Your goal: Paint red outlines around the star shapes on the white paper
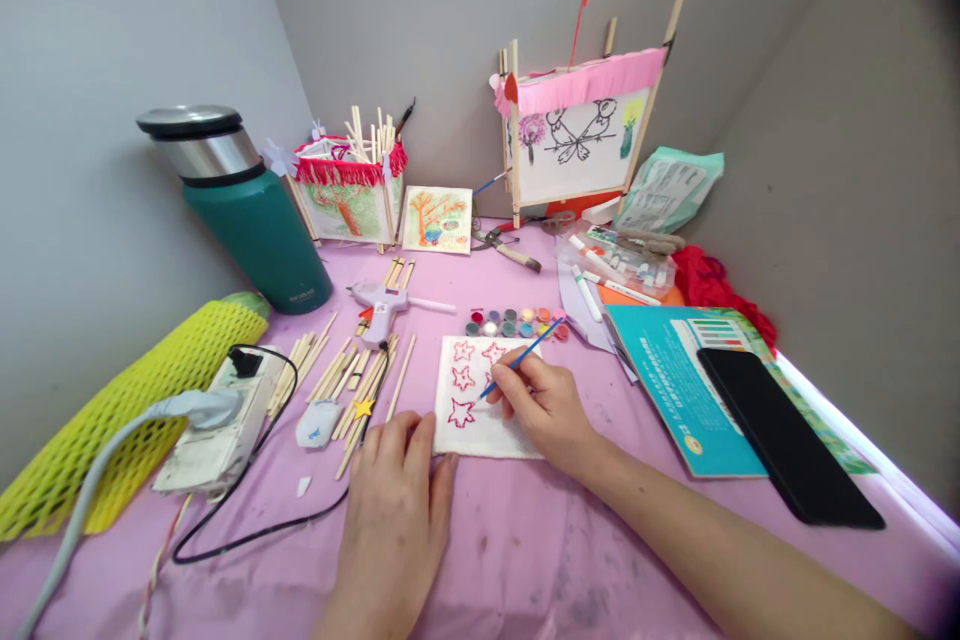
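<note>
My right hand (541,410) is closed round a blue paintbrush (531,348), its tip close to the lowest red star on a white sheet (491,438). Several red star outlines show on the sheet; my right hand covers its right side. My left hand (397,490) lies flat at the sheet's lower left corner, fingers stretched out and holding nothing. Just behind the sheet stand small paint pots (510,329) in two rows, with red, white, grey, blue, orange and yellow paint.
To the left are a glue gun (382,312), wooden sticks (352,380), a power strip (225,420) and a teal tumbler (255,230). A black phone (787,435) lies on a blue book (675,390) at right. Pliers (510,248) and a hanging paper lantern (577,145) are farther back.
</note>
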### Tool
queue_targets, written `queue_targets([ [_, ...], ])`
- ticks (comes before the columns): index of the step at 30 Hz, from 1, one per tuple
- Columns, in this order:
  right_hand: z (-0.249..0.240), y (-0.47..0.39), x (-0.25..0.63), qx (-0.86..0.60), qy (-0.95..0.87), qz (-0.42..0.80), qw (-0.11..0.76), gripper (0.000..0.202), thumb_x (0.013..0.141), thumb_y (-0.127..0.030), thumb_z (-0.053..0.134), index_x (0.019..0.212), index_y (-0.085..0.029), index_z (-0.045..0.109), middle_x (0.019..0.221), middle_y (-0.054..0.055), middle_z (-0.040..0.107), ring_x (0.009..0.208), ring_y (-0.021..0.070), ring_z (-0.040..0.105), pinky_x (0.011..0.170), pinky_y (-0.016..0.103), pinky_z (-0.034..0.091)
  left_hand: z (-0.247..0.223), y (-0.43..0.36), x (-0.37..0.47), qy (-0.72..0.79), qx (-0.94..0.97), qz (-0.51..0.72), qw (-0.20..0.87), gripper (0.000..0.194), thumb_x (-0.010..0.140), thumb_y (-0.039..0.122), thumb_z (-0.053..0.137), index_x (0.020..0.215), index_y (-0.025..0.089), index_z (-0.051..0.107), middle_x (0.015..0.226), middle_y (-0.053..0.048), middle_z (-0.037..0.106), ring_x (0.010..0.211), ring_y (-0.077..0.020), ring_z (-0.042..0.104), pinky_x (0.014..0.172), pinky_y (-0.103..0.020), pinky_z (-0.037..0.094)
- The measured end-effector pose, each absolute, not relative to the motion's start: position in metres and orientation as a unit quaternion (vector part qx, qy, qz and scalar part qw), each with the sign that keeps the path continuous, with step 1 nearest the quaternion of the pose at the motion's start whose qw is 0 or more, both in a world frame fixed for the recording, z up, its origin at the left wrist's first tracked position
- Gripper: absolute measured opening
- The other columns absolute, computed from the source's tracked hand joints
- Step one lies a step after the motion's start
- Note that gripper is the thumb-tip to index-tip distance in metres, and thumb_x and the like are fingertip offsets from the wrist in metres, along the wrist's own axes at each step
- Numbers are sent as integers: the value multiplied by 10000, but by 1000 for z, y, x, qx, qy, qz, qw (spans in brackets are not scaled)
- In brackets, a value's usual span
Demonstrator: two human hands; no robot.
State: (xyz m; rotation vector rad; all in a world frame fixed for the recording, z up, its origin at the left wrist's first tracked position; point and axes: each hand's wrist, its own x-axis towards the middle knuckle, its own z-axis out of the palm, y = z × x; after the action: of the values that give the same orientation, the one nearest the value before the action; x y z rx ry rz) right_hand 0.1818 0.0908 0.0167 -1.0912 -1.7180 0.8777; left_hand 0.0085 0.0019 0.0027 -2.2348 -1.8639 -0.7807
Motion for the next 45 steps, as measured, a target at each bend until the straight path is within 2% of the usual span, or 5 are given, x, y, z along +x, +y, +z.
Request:
queue_targets([
  [45, 19, 90, 185, -442, -723, 323, 422, 227, 913, -324, 494, 737, -195, 554, 580, -12, 641, 489, 98, 575, 497, 197, 420, 4, 2, 9, -609, -746, -262, 65, 321, 876, 264, 493, 1167, 129, 504, 1060, -116, 520, 947, -260, 482, 804, -455, 438],
])
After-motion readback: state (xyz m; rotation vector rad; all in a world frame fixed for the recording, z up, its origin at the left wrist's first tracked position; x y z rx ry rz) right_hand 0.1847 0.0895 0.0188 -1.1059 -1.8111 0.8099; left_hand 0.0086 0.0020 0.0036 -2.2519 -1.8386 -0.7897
